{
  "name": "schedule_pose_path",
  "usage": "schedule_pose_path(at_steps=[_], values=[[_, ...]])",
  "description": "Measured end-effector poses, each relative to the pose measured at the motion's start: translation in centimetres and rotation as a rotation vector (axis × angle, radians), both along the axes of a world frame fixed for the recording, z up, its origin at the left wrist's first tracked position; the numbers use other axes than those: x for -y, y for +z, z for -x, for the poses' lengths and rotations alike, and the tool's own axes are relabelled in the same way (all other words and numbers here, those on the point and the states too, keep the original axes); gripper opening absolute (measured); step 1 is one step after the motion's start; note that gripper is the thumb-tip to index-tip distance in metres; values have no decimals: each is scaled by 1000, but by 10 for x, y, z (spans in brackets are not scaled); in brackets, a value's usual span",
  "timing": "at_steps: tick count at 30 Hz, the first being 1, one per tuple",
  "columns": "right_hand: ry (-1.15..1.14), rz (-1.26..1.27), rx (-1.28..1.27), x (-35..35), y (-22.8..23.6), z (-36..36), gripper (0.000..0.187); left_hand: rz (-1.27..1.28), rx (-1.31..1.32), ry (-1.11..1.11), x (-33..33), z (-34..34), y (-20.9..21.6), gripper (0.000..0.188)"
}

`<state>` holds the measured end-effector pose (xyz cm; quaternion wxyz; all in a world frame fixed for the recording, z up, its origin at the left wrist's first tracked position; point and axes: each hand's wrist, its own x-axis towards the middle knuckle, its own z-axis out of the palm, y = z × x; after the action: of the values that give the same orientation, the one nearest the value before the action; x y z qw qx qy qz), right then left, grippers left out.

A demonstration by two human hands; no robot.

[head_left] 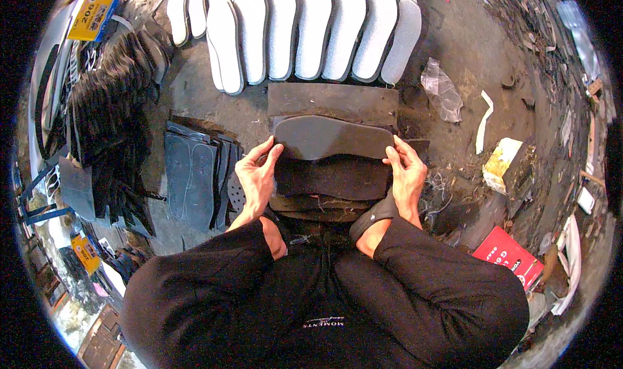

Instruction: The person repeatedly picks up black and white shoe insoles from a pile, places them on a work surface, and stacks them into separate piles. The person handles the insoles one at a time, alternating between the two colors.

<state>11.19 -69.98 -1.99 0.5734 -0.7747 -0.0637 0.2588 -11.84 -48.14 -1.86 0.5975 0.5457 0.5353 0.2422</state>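
Observation:
Between my two hands a dark grey shoe sole [331, 138] lies sideways, its smooth face up. My left hand [257, 174] pinches the left end between thumb and fingers. At the opposite end, my right hand [405, 171] grips the edge the same way. Just nearer to me, below the sole, lies another dark sole-shaped piece [337, 179]. A dark rectangular sheet [334, 98] shows beyond the held sole. What lies directly under the sole is hidden.
Rows of white insoles [311, 31] with dark edges fill the far side. Left are dark sheets [190, 181] with traced sole outlines and a pile of black offcuts [107, 122]. Clear plastic [441, 90], a white strip [483, 122] and a red box [509, 255] lie right.

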Motion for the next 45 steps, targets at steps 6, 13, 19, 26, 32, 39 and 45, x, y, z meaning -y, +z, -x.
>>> schedule_pose_path(at_steps=[6,13,19,26,32,39,45], values=[[74,242,59,-6,4,-15,36,-323,-450,-312,-28,-10,22,31],[387,620,138,-8,19,-61,48,-92,-462,-489,-74,-20,27,26],[405,442,382,-3,-3,-37,39,-217,-326,-341,-41,-4,14,33],[393,243,349,-7,-3,-10,36,-216,-167,-40,-25,21,14,32],[429,318,210,-21,6,-32,33,-188,-222,-264,-69,28,9,31],[301,333,102,-4,18,-49,23,-678,-425,46,-297,-8,-7,43],[271,350,115,-5,30,-19,19,-539,-988,-116,-425,-47,-39,115]])
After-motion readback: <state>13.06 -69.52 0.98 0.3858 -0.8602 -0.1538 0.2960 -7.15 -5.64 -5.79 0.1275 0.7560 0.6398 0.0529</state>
